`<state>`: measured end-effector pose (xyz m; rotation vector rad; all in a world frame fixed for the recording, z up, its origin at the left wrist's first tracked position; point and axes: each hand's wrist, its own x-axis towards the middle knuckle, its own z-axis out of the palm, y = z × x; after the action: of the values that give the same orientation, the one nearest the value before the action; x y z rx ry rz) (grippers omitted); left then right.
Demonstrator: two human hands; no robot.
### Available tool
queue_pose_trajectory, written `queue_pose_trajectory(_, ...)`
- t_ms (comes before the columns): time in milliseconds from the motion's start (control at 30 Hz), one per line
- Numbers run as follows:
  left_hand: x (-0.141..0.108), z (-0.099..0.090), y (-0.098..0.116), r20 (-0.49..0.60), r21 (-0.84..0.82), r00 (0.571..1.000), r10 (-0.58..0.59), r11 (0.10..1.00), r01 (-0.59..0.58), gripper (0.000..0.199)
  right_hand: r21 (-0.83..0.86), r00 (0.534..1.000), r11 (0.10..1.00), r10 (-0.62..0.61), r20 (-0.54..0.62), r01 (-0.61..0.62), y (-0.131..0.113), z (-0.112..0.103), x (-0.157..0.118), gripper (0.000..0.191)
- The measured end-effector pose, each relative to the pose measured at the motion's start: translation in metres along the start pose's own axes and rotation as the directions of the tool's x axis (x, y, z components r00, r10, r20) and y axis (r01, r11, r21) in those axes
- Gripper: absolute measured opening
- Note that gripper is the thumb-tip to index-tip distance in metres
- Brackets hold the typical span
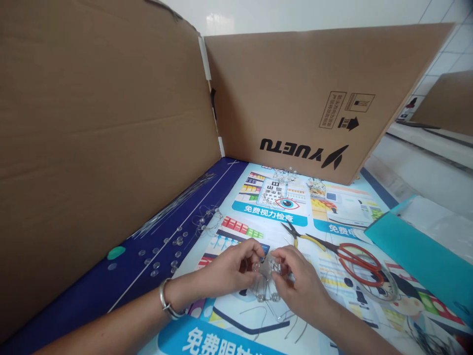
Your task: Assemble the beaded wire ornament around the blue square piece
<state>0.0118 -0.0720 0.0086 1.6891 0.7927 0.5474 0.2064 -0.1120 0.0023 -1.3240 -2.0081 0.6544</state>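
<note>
I've L hand (236,264) & R hand (301,276), equally near, pinching beaded wirework (275,297), fingertips almost closed. Long axis runs between them toward printed mat (173,340)'s near edge.

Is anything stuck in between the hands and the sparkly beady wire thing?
No, nothing visible is in the way. The left hand and the right hand both have their fingers on the beaded wire piece. The pliers and scissors lie farther off, past the right hand.
</note>
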Motion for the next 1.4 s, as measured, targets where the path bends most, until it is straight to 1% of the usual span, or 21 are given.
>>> queue_pose_trajectory(233,-0.0002,0.0,-0.0019,-0.017,0.04,1.0,0.019,0.999,-0.018,0.026,0.017,1.0,1.0,-0.013,0.002,0.013,0.0015,0.0015,-0.0006,0.038)
queue_pose_trajectory(500,0.0002,0.0002,-0.0017,-0.019,0.01,0.999,0.034,0.999,-0.034,0.024,-0.004,0.999,1.0,-0.029,-0.024,0.029,0.0004,0.0011,-0.0003,0.037)
queue_pose_trajectory(733,-0.0015,0.0013,0.0033,-0.069,0.088,0.996,0.063,0.995,-0.057,0.019,-0.02,0.998,0.998,-0.052,-0.02,0.052,-0.001,0.0007,-0.0004,0.033)
queue_pose_trajectory(833,-0.0016,0.0016,0.0045,-0.099,0.131,0.992,0.082,0.989,-0.069,0.017,-0.018,0.999,0.999,-0.039,-0.004,0.039,-0.0013,0.0008,-0.0003,0.032)
queue_pose_trajectory(967,-0.0012,0.0012,0.0042,-0.11,0.162,0.988,0.104,0.983,-0.086,0.017,-0.002,1.0,1.0,-0.016,0.0,0.016,-0.0006,0.0022,-0.0002,0.033)
queue_pose_trajectory(1167,-0.0003,0.0012,0.001,-0.09,0.115,0.993,0.075,0.991,-0.064,0.021,0.021,0.997,0.997,0.077,-0.006,-0.077,0.003,0.005,-0.0017,0.04)
queue_pose_trajectory(1267,0.0002,0.0014,-0.0005,-0.081,0.067,0.995,0.056,0.996,-0.05,0.021,0.003,0.995,0.996,0.095,-0.007,-0.095,0.0034,0.005,-0.0017,0.042)
queue_pose_trajectory(1400,0.0013,0.0009,-0.0023,-0.092,0.041,0.993,0.069,0.997,-0.065,0.019,-0.009,0.994,0.994,0.107,-0.016,-0.108,0.004,0.0046,-0.001,0.046)
